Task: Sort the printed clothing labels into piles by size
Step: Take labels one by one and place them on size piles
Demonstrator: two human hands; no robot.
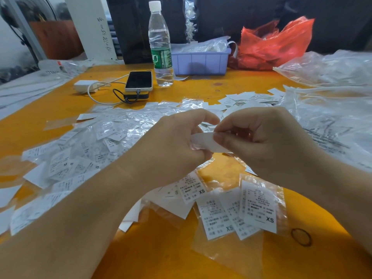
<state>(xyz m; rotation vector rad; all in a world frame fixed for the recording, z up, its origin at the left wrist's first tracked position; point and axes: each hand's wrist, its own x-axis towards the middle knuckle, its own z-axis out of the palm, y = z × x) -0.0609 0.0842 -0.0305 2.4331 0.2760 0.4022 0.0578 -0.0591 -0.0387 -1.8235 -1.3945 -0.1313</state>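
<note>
Labels (96, 150) lie in a wide loose heap on the left part of the orange table (50, 109), many inside clear little bags, and a small group marked XS (258, 210) is set apart near the front, probably as one size pile. Both hands are raised over the table, between the heap and this group. The left hand (177, 141) and the right hand (261, 141) each pinch one white label (203, 142) with curled fingers, it seems to hold it flat and read its size. Its print is not visible, so I cannot tell which pile it belongs to.
</note>
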